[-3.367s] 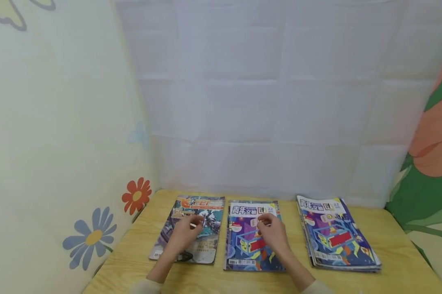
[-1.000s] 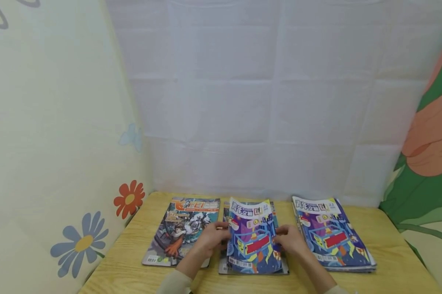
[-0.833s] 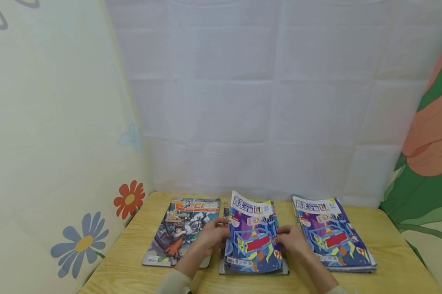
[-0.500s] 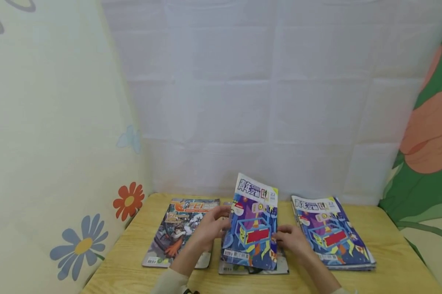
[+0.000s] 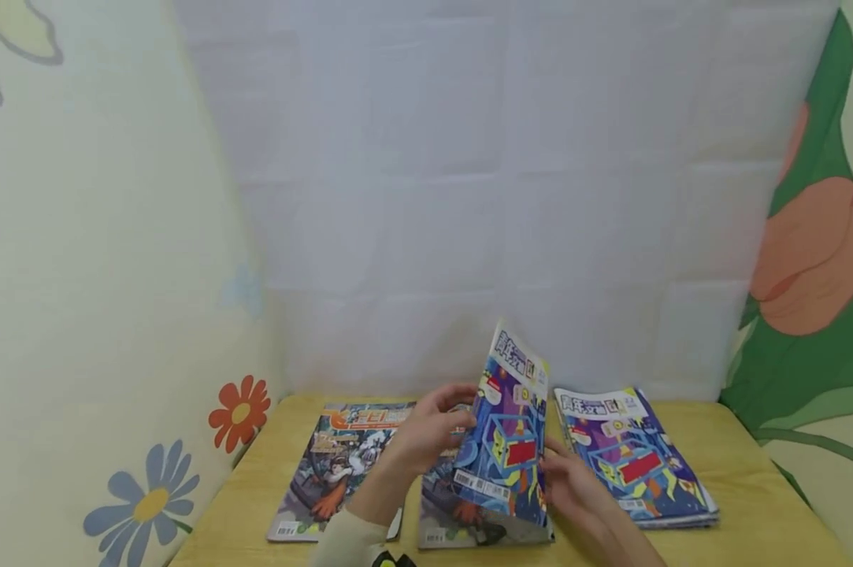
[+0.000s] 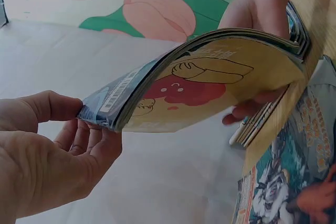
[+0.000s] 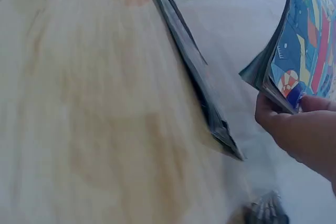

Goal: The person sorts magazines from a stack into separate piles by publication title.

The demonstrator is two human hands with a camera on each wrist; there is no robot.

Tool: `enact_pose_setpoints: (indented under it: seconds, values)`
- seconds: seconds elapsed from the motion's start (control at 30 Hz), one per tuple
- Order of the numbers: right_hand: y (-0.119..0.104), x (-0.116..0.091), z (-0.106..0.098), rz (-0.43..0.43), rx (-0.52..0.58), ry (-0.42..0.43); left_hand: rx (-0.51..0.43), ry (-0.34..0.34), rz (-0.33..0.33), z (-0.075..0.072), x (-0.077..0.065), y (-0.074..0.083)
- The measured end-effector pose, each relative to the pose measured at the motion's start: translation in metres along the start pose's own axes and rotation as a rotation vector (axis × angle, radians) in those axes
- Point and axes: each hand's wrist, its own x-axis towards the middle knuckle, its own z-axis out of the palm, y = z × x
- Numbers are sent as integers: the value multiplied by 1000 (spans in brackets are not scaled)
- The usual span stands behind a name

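Observation:
A purple-and-blue magazine (image 5: 506, 441) with a white title band is held up off the table, tilted and bowed. My left hand (image 5: 436, 429) grips its left edge, thumb on one face and fingers on the other in the left wrist view. My right hand (image 5: 575, 488) pinches the opposite edge; in the right wrist view the thumb lies on the printed cover (image 7: 307, 45). The magazine's yellow back with a red figure (image 6: 199, 85) shows in the left wrist view. Below it lies a grey magazine (image 5: 443, 524) with a comic-style cover, partly hidden.
Another comic-style magazine (image 5: 334, 480) lies at the left, partly behind my left forearm. On the right is a stack of magazines (image 5: 635, 457) topped by the same purple cover. They lie on a wooden table (image 5: 745, 472), with a white cloth (image 5: 504, 197) hanging behind.
Both hands, earlier above the magazines, have taken the purple magazine by its sides. It has risen from the middle pile, tipped upright and turned slightly rightward. The head view has shifted a little.

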Motion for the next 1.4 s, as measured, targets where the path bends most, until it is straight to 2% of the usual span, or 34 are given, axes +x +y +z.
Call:
enact_pose_setpoints:
  seconds: [0.07, 0.17, 0.33, 0.47, 0.6, 0.73, 0.87, 1.03, 1.17, 1.4]
  values:
    - [-3, -5, -7, -28, 1, 31, -21, 20, 3, 3, 4, -4]
    - [-13, -12, -16, -76, -54, 132, -54, 56, 3, 7, 13, -14]
    - [-36, -23, -38, -99, -222, 314, -120, 106, -36, 19, 31, -40]
    - [-56, -32, -63, -106, -369, 395, -143, 138, -69, 37, 45, -64]
    - [-74, -40, -88, -136, -471, 463, -152, 131, -87, 57, 61, -87]
    - [-90, -44, -111, -121, -587, 537, -181, 112, -105, 80, 75, -104]
    - [-103, -46, -131, -91, -710, 572, -187, 131, -132, 100, 88, -118]
    - [-114, -48, -145, -55, -809, 556, -66, 185, -178, 119, 97, -129]
    - [-121, -49, -148, -3, -872, 545, 10, 195, -183, 129, 98, -133]
    - [-125, -52, -149, 19, -960, 518, 83, 216, -199, 138, 98, -135]
